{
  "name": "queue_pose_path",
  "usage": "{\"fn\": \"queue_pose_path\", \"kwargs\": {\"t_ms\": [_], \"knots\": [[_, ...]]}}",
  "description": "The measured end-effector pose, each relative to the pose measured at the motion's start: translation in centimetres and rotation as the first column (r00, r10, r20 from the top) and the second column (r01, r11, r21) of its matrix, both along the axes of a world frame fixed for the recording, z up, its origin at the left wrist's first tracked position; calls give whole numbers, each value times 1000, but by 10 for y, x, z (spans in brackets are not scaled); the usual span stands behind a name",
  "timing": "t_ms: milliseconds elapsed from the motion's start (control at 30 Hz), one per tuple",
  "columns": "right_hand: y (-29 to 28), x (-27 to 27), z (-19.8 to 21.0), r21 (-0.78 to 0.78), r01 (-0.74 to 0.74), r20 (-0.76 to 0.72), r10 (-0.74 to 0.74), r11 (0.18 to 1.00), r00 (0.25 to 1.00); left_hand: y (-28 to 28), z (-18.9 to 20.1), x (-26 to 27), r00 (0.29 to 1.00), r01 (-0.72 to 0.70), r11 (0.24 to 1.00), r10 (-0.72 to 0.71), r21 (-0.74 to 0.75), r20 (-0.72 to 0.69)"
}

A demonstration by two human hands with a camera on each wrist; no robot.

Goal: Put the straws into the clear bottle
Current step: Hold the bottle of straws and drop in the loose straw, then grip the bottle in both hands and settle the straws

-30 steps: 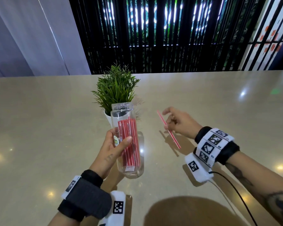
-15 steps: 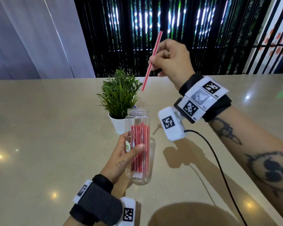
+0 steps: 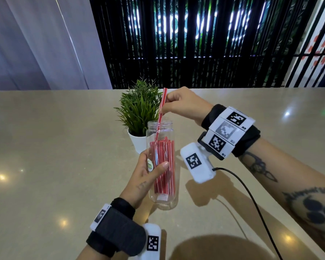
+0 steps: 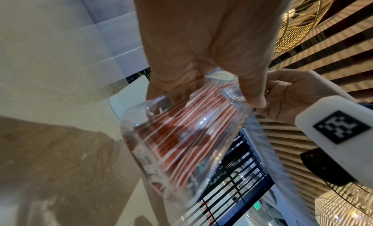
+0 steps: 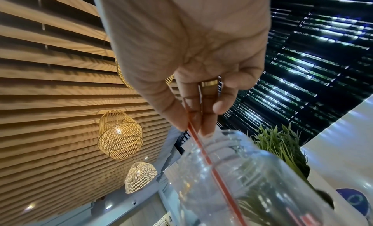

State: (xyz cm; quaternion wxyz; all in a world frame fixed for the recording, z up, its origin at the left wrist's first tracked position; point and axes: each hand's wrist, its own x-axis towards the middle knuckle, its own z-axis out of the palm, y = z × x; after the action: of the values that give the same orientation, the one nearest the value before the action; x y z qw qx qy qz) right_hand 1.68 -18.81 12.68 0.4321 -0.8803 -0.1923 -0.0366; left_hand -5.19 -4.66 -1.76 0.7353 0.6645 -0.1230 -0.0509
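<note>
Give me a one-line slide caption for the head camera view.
Right hand lowers a red straw into the clear bottle held by the left hand.

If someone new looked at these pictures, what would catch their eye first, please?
Probably the clear bottle at the table's centre, packed with red straws and held by the left hand. Above it, the right hand pinches one straw, its lower end already through the mouth. A potted plant stands just behind.

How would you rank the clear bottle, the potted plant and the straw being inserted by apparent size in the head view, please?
1. Clear bottle, though nearer the camera.
2. Potted plant, partly hidden behind it.
3. Single straw, by far the thinnest.
</note>
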Motion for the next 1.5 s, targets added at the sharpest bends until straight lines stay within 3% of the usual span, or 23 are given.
{"fn": "queue_pose_path", "kwargs": {"t_ms": [200,433,567,800,867,1000,1167,1300,1500], "knots": [[1,1,9,0,59,38,-59,998,998,0,-1,0,1000,-18,1000,18,1,3],[3,1,0,-188,-35,-45,27,982,999,1,2,0,999,-34,999,34,-1,18],[-3,2,6,-111,-28,-7,27,993,1000,2,2,0,999,-30,1000,31,-4,26],[-10,-9,1,171,120,206,-154,978,966,2,4,0,999,-38,999,38,-8,26],[-11,-22,-18,263,119,166,-166,957,972,1,5,-1,999,-45,999,45,-13,28],[-15,-49,-64,243,42,-107,-17,969,994,-2,11,-2,997,-69,998,70,-12,42],[-15,-64,-103,375,-22,-376,173,927,910,-2,16,-3,998,-53,999,53,2,31],[-10,-81,-116,476,-109,-364,308,873,879,-4,18,-9,1000,6,1000,-6,12,11],[-6,-112,-124,531,-84,-325,295,843,899,-10,13,-27,999,34,999,-35,21,15]]}}
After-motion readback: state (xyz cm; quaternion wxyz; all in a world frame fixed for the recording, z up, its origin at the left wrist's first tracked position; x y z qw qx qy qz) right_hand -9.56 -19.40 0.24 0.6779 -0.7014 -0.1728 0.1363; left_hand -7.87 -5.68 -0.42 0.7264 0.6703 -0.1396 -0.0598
